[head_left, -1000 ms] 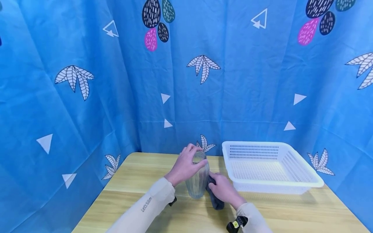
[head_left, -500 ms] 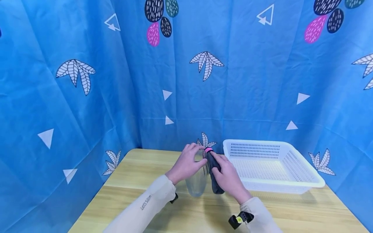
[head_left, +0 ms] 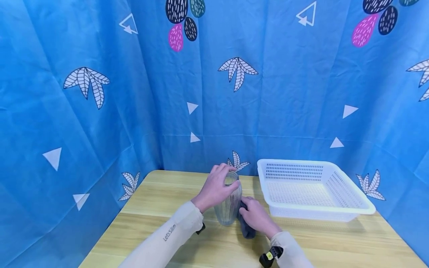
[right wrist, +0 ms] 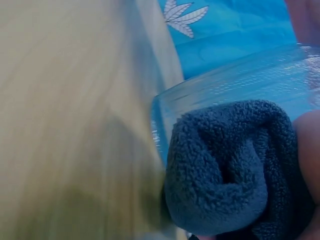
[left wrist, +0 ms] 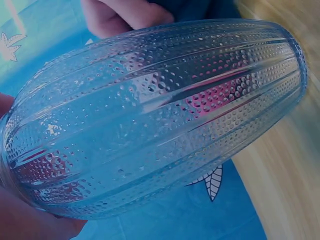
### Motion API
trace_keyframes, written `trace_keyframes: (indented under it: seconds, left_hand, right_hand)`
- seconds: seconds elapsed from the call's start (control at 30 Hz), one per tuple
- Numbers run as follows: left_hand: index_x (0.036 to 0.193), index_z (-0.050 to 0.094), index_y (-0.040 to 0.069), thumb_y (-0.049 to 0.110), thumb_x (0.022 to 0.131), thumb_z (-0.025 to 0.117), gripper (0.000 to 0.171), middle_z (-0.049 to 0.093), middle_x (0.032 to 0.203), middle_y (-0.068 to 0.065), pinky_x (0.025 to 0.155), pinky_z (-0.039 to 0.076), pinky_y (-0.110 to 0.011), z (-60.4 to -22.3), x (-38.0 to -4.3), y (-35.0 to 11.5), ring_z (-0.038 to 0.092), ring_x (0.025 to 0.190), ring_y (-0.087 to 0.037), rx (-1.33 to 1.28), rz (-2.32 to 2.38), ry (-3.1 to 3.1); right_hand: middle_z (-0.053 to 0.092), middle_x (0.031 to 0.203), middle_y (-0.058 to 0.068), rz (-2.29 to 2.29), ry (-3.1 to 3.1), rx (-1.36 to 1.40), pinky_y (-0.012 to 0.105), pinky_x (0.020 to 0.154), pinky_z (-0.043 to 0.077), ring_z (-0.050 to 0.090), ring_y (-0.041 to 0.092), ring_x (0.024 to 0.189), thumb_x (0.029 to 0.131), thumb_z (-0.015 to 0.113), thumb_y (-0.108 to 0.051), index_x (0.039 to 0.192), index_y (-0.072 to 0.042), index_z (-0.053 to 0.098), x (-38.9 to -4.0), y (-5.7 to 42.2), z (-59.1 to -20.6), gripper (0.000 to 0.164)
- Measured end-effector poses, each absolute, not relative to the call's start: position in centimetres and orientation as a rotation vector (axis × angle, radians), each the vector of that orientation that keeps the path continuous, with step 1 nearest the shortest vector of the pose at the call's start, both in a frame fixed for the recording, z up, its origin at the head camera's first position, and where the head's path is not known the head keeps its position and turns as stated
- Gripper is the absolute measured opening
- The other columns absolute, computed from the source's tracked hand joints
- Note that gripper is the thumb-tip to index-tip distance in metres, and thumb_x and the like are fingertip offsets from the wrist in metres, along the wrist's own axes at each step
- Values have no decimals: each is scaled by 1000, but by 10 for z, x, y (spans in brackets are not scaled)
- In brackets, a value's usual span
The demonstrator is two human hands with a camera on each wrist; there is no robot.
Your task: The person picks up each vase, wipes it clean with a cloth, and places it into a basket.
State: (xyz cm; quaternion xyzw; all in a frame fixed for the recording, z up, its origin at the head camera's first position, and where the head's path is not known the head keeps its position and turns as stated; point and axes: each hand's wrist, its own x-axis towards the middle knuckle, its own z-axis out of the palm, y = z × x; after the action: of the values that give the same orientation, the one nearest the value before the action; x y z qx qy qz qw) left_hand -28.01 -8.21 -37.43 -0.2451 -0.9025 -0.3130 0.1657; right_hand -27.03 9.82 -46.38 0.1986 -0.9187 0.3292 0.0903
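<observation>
A clear, ribbed glass vase [head_left: 227, 210] stands near the middle of the table in the head view. Its dotted texture fills the left wrist view [left wrist: 150, 120]. My left hand [head_left: 214, 190] grips the vase by its neck, thumb and fingers around the rim. On the vase's right side, my right hand [head_left: 257, 215] holds a dark grey towel [head_left: 247, 230] against the glass. The right wrist view shows the rolled end of the towel [right wrist: 220, 170] in front of the vase's lower part. Whether the vase's base touches the table cannot be made out.
A white perforated plastic basket [head_left: 321, 213] sits at the right rear of the wooden table [head_left: 164, 186]. Behind the table hangs a blue patterned curtain [head_left: 214, 123]. Black bands with small devices [head_left: 270, 256] are on the wrists.
My right hand slid the towel up to the vase's rim, where a pink edge showed, then back down its side. My left hand kept its hold on the neck.
</observation>
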Motion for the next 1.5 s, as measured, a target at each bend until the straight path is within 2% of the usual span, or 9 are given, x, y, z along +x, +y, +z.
trace_keyframes:
  seconds: [0.17, 0.33, 0.5, 0.63, 0.83, 0.97, 1.03, 1.3, 1.5]
  left_hand:
    - [132, 58, 18, 41, 96, 61, 42, 52, 129, 2, 98, 44, -42, -376, -281, -82, 47, 119, -20, -685, -913, -2556]
    - [133, 56, 19, 44, 94, 63, 47, 44, 116, 0, 87, 45, -35, -378, -282, -82, 47, 104, -16, -653, -968, -2554]
    - [133, 56, 19, 50, 94, 65, 51, 44, 110, -1, 79, 43, -31, -375, -283, -84, 47, 93, -16, -649, -922, -2561]
    - [133, 57, 20, 54, 93, 65, 53, 47, 111, -5, 76, 43, -30, -370, -282, -83, 49, 89, -16, -655, -915, -2566]
    - [131, 58, 19, 47, 95, 66, 46, 47, 116, -6, 81, 45, -33, -367, -280, -80, 51, 96, -17, -668, -988, -2574]
    - [130, 58, 20, 41, 96, 64, 40, 45, 116, -3, 86, 45, -35, -369, -281, -79, 49, 102, -18, -680, -1012, -2562]
    - [129, 58, 20, 40, 95, 64, 40, 45, 115, -2, 87, 45, -35, -369, -282, -80, 48, 103, -18, -681, -1012, -2555]
    - [132, 56, 19, 43, 91, 62, 47, 43, 117, 4, 91, 45, -37, -375, -286, -84, 45, 109, -16, -648, -969, -2585]
    - [134, 51, 16, 52, 94, 60, 54, 37, 111, 1, 80, 45, -32, -382, -284, -87, 44, 98, -16, -612, -922, -2590]
  right_hand:
    - [67, 119, 17, 995, -2674, 579, 46, 88, 51, 64, 26, 103, 90, 63, -4, 133, -1, 63, -270, 102, -458, 43]
    - [64, 127, 17, 1028, -2629, 512, 46, 89, 52, 64, 26, 105, 92, 63, -6, 144, -6, 55, -264, 103, -441, 53]
    - [61, 134, 15, 1084, -2480, 520, 47, 88, 52, 63, 29, 106, 90, 62, -3, 146, -13, 54, -257, 106, -415, 57]
    - [57, 141, 14, 1110, -2363, 556, 51, 93, 51, 61, 33, 116, 90, 60, -2, 146, -14, 54, -257, 109, -400, 58]
    - [58, 139, 15, 1143, -2475, 527, 49, 91, 51, 62, 31, 112, 93, 58, -4, 149, -15, 50, -263, 109, -412, 58]
    - [62, 136, 16, 1185, -2592, 468, 48, 93, 51, 63, 29, 113, 93, 61, -6, 147, -11, 53, -265, 108, -433, 54]
    - [64, 133, 16, 1163, -2648, 469, 48, 95, 51, 63, 28, 114, 92, 62, -6, 143, -8, 57, -266, 107, -441, 51]
    - [70, 120, 15, 1120, -2724, 494, 44, 85, 53, 66, 23, 99, 88, 64, -6, 133, -6, 65, -266, 105, -452, 46]
    - [67, 126, 15, 1157, -2628, 428, 43, 85, 51, 63, 23, 101, 90, 65, -6, 140, -12, 61, -261, 103, -437, 51]
